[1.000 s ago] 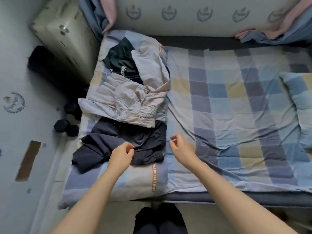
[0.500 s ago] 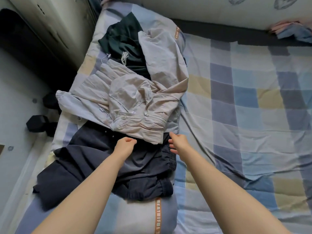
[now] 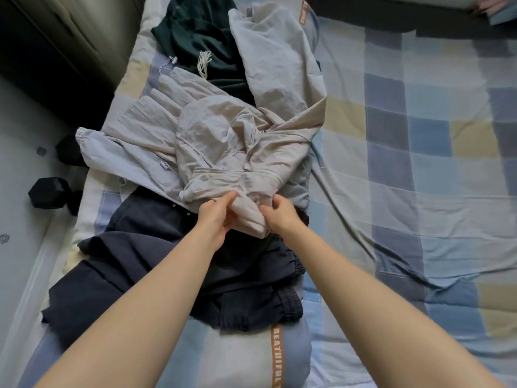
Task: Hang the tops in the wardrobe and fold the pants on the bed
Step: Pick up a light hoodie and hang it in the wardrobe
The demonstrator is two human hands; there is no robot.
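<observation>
Checked bedding in blue, grey and yellow squares covers the bed (image 3: 391, 175), and the clothes are heaped along its left side. Topmost is the beige jacket (image 3: 223, 141), crumpled with its hood bunched in the middle, lying across the dark pants (image 3: 145, 264) nearer the person and partly over a dark green top (image 3: 201, 43) farther up. Both hands hold the jacket's near hem: the left hand (image 3: 216, 217) has its fingers curled round a fold of the fabric, and the right hand (image 3: 279, 214) pinches the same bunched edge just beside it. Both forearms reach straight forward, wrists close together. With the grips this close, lifting would likely leave the jacket hanging in a twisted bundle, awkward to hang. Its sleeve trails toward the bed's left edge and might drag the pants or slip toward the dumbbell (image 3: 49, 193) on the floor.
</observation>
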